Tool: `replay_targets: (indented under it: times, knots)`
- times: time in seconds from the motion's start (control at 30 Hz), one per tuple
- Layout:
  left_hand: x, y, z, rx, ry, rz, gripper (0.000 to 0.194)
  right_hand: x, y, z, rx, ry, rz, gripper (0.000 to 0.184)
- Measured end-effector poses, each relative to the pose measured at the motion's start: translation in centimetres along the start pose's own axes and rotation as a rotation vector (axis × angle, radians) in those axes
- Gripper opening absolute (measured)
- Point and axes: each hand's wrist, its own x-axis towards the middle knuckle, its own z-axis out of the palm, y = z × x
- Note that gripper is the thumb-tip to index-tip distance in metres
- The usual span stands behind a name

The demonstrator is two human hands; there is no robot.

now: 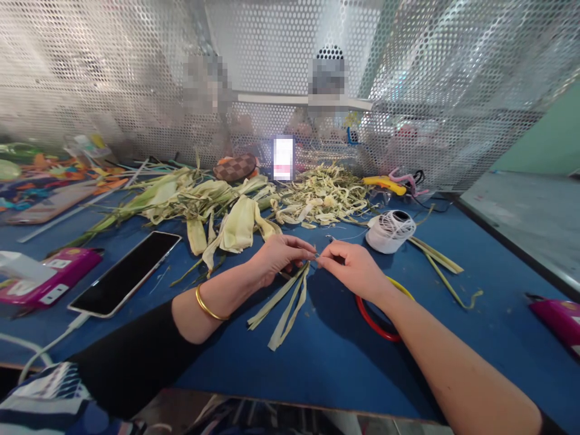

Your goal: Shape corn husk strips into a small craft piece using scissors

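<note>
My left hand [277,258] is closed in a pinch at the gathered upper end of a few pale corn husk strips [281,329]. Their loose ends fan out downward over the blue table [335,362]. Fingertip to fingertip with it, my right hand [351,266] pinches what looks like a fine thread; the exact contact is too small to make out. A spool of white thread [385,235] stands just beyond my right hand, with a thin line trailing from it. Under my right wrist lies a red and yellow ring [375,323], partly hidden.
Heaps of corn husks [240,223] and shredded husk [321,196] lie at the back. A phone [129,272] on a cable and a magenta tissue pack [67,275] sit left. Yellow-handled scissors [385,184] and loose husk strips [437,255] lie right. Perforated sheeting [281,36] stands behind.
</note>
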Motion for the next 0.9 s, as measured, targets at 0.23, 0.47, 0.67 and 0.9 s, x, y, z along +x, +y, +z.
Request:
replay_targets:
  times: [0.23,0.47,0.67,0.9]
  knots:
    - [0.1,-0.1,-0.1,0.040,-0.027,0.017,0.009,-0.1,0.1,0.0,-0.006,-0.078,-0.073,0.019]
    - [-0.2,0.3,0.0,0.186,0.004,0.174,0.006,0.3,0.9,0.1,0.126,0.048,0.005,0.012]
    - [0.3,-0.1,-0.4,0.304,-0.057,0.326,0.010,0.5,1.6,1.4,0.344,0.004,0.001,0.031]
    - [0.6,-0.4,-0.7,0.403,-0.040,0.380,0.012,0.5,1.8,1.7,0.179,-0.039,-0.053,0.030]
